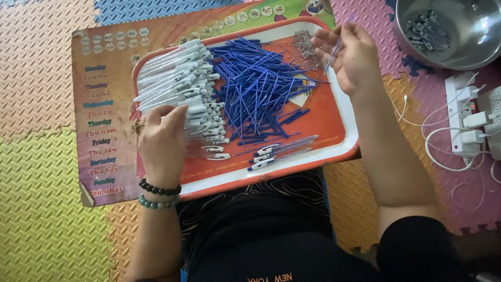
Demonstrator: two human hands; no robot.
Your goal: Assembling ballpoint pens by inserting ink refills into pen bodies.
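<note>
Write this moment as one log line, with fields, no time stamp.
left hand: on white pen barrels | right hand: holds blue refill | tray: refill pile, springs

Foam-mat floor (pixel 42 209) carries board (pixel 104 104), bowl (pixel 469 47).

Left hand (pixel 162 138) on white pen barrels (pixel 180 86), frame centre-left; right hand (pixel 350 55) pinches blue refill (pixel 334 49), upper right, above tray (pixel 334 112).

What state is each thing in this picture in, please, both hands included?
Left hand: resting on the white pen barrels, which lie stacked in a row.
Right hand: raised, pinching one blue refill.
Blue refills: a loose heap.
Springs: small pile in the tray's corner.
Tray: lying flat, partly filled.
Metal bowl: holding a few small parts.
Power strip: plugs inserted.
</note>
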